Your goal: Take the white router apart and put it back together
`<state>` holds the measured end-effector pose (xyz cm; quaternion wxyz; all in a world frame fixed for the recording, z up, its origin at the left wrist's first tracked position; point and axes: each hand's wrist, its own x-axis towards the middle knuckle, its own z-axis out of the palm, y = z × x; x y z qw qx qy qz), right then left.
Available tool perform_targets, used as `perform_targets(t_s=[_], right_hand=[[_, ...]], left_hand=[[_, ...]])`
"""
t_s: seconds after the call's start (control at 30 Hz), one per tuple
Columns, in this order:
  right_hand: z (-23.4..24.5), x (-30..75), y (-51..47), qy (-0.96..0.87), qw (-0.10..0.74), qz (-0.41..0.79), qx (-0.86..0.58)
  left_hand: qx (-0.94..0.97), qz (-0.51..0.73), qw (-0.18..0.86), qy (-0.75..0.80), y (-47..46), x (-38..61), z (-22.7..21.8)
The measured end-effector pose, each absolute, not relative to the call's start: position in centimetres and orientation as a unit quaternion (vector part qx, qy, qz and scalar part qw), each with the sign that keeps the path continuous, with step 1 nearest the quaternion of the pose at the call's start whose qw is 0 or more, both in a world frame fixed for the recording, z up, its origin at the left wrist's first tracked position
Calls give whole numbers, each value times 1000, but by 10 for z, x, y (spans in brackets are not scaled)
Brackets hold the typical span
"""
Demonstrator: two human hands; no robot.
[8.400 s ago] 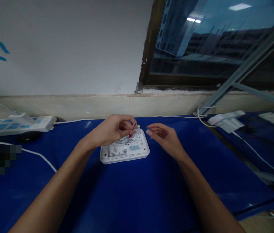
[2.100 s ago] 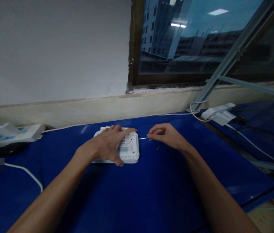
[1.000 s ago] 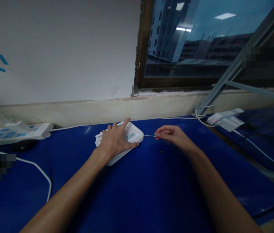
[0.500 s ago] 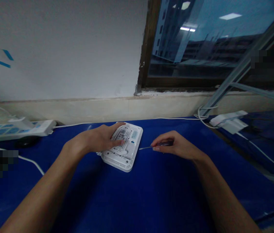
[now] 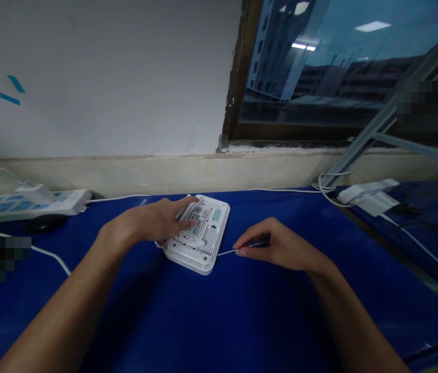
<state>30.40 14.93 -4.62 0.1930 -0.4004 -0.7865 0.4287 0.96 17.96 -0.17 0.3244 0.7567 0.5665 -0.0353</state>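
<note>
A white router-like box (image 5: 216,235) with a perforated underside, printed label and screw holes lies on the blue table. My left hand (image 5: 160,220) grips its left side, thumb over the label and fingers around the far edge. In my right hand (image 5: 267,243) is a screwdriver (image 5: 256,242) with a dark handle, held between thumb and fingers. Its thin metal shaft points left, and the tip is at the near right edge of the box, close to a corner screw hole; whether it touches cannot be made out.
A white power strip (image 5: 63,202) with a plug sits at the left, a black mouse (image 5: 46,223) in front of it. White adapters (image 5: 372,197) and cables lie at the right beside a metal post (image 5: 359,140). The wall (image 5: 145,173) bounds the table's back.
My right hand has moved left and slightly nearer me, bringing the screwdriver tip to the box's edge. My left hand keeps its hold; the view has shifted slightly.
</note>
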Motion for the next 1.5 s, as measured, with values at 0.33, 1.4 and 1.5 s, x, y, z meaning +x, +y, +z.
perform_targets(t_s=[0.33, 1.4, 1.5], right_hand=[[0, 256, 119, -892, 85, 136, -423], [-25, 314, 127, -792, 51, 458, -401], [-8, 326, 148, -755, 49, 463, -462]], left_hand=[[802, -42, 298, 517, 179, 2, 6], [789, 11, 105, 605, 157, 63, -12], [786, -26, 87, 611, 153, 71, -15]])
